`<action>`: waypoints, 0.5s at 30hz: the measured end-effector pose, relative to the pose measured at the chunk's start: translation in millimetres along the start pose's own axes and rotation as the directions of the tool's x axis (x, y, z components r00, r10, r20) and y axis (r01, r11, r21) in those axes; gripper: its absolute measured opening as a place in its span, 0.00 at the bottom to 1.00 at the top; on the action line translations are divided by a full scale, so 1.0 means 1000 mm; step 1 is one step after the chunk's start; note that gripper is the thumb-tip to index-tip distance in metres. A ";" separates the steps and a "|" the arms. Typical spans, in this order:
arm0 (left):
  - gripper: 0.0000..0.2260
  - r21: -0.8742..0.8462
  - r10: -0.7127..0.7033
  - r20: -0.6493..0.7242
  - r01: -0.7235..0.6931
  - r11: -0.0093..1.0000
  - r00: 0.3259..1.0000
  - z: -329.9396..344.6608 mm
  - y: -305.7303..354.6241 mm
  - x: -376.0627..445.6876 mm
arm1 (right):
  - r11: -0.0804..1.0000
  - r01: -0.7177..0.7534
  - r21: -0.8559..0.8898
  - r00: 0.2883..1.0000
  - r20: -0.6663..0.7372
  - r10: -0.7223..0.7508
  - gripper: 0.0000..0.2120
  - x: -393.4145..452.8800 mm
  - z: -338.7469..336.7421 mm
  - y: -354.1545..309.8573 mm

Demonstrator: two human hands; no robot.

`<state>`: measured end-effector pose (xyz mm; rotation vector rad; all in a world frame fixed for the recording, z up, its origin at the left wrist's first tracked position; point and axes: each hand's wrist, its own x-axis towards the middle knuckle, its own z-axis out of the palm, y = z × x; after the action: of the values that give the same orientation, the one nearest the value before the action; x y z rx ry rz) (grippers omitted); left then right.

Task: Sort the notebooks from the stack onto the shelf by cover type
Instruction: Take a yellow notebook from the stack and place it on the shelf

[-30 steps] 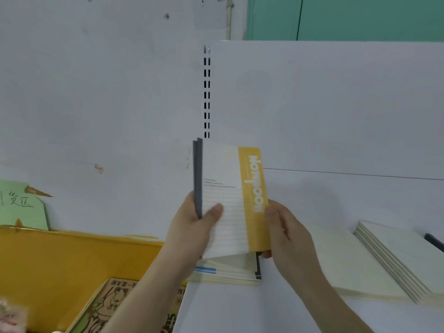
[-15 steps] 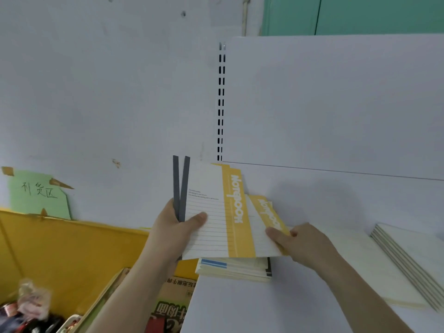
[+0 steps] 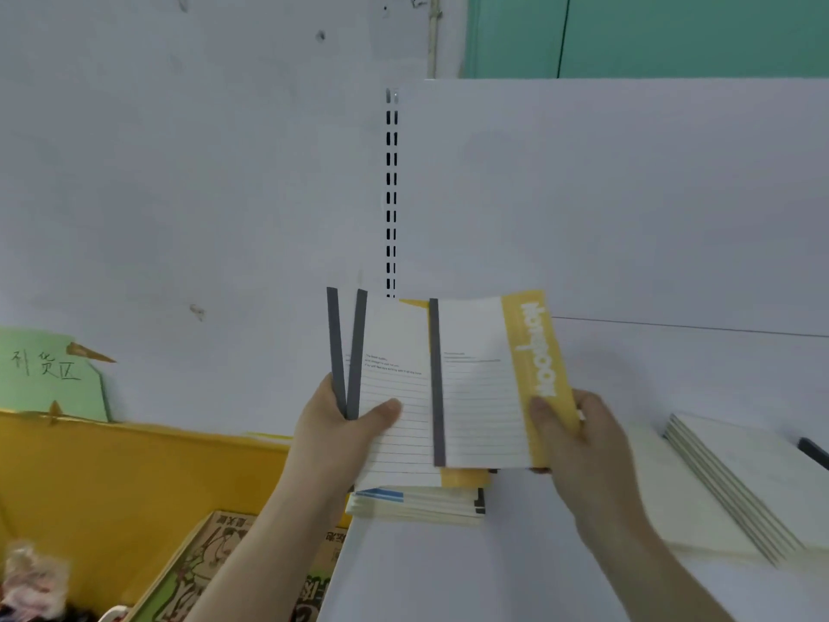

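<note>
My left hand point(image 3: 345, 424) grips two upright notebooks point(image 3: 390, 397) with white lined covers and grey spines, splayed apart at the top. My right hand point(image 3: 574, 433) holds a third matching notebook point(image 3: 489, 383) by its yellow band, just right of the others and overlapping them. Below them a low stack of notebooks point(image 3: 417, 505) with a blue-striped cover lies on the white shelf point(image 3: 493, 572). To the right, pale cream notebooks point(image 3: 735, 478) lie in flat piles.
A slotted upright rail point(image 3: 391, 195) runs up the white back panel. Left of the shelf is a yellow bin point(image 3: 112, 478) holding comic-style books point(image 3: 197, 576), with a green paper label point(image 3: 49, 374) taped on the wall. A dark object point(image 3: 814, 451) shows at the far right.
My right hand has pulled one yellow-banded notebook out from the bunch and lifted it upright to the right. The left hand keeps the other two.
</note>
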<state>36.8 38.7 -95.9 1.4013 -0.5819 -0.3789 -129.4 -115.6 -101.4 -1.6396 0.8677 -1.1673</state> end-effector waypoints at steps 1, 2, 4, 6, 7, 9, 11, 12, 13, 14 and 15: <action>0.12 -0.018 0.016 -0.002 -0.016 1.000 1.000 0.004 0.002 -0.003 | 0.999 -0.015 -0.045 1.000 0.009 0.016 0.08 -0.004 0.005 0.005; 0.11 -0.036 0.034 -0.004 -0.034 0.999 0.999 0.008 0.003 -0.006 | 0.997 -0.030 -0.073 0.999 0.009 0.030 0.09 -0.009 0.009 0.008; 0.11 -0.040 0.080 -0.006 -0.080 0.996 0.997 0.017 0.006 -0.014 | 0.996 -0.036 -0.083 0.999 0.013 0.037 0.09 -0.016 0.015 0.010; 0.11 -0.027 0.110 -0.010 -0.110 0.994 0.994 0.026 0.008 -0.022 | 0.997 -0.018 -0.081 0.999 0.050 0.022 0.08 -0.024 0.018 0.010; 0.11 -0.029 0.108 -0.006 -0.108 0.994 0.994 0.030 0.007 -0.025 | 0.997 -0.001 -0.081 0.997 0.071 0.007 0.08 -0.027 0.018 0.010; 0.12 -0.021 0.103 0.015 -0.103 0.994 0.995 0.036 0.004 -0.029 | 0.994 0.050 -0.100 0.995 0.085 -0.042 0.08 -0.032 0.013 0.010; 0.12 -0.027 0.108 0.056 -0.106 0.994 0.993 0.039 -0.001 -0.032 | 0.993 0.070 -0.098 0.994 0.089 -0.061 0.08 -0.031 0.002 0.010; 0.12 -0.033 0.110 0.086 -0.108 0.994 0.990 0.040 -0.003 -0.034 | 0.997 0.057 -0.058 0.993 0.103 -0.051 0.09 -0.030 -0.004 0.009; 0.11 -0.033 0.112 0.129 -0.108 0.994 0.985 0.042 -0.005 -0.037 | 0.999 0.043 -0.002 0.991 0.125 -0.042 0.10 -0.030 -0.010 0.008; 0.12 -0.032 0.112 0.180 -0.108 0.994 0.977 0.045 -0.008 -0.040 | 0.998 0.033 0.046 0.989 0.143 -0.039 0.10 -0.030 -0.016 0.008; 0.13 -0.026 0.111 0.229 -0.108 0.994 0.967 0.048 -0.011 -0.043 | 0.997 0.034 0.073 0.989 0.144 -0.044 0.09 -0.031 -0.021 0.007</action>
<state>-24.6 23.2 -110.1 1.3146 -0.8411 -0.4589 -158.6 -96.0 -114.9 -1.6680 0.6976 -1.0781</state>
